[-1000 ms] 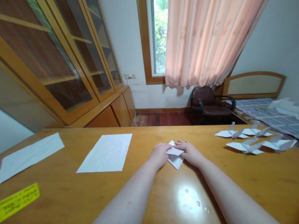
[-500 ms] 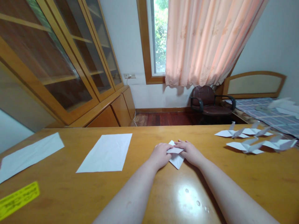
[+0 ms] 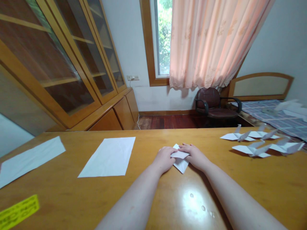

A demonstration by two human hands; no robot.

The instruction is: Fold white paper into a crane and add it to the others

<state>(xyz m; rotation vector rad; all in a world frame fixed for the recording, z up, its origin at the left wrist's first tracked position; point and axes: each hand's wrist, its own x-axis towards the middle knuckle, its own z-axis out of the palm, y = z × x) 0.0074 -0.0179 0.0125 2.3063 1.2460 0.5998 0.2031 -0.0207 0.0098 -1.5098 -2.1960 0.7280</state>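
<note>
I am holding a small folded paper (image 3: 182, 165) between my two hands on the wooden table (image 3: 148, 143), close to its far edge and a little right of that edge's middle. My left hand (image 3: 165, 158) is closing on the paper's left side, the thumb nearer to me and the other fingers lying toward the far tip. My right hand (image 3: 196, 157) is holding the right side, its fingers reaching over toward the same tip and almost meeting those of the left. One corner of the paper is pointing back at me, and a paler flap is crossing its middle; how far it is lifting I cannot tell. Both forearms are coming in from the table's near side.

To my left, a plain white sheet (image 3: 109, 157) is lying flat near the far edge, well apart from my hands. A second white sheet (image 3: 33, 159) is lying beyond it, toward the far left corner. Nearer to me on that side, a yellow label (image 3: 20, 210) is showing dark writing, too blurred to read. Near the far right corner, four folded paper birds (image 3: 255, 150) are sitting close together, their wings spreading out and their pointed ends rising.
</note>
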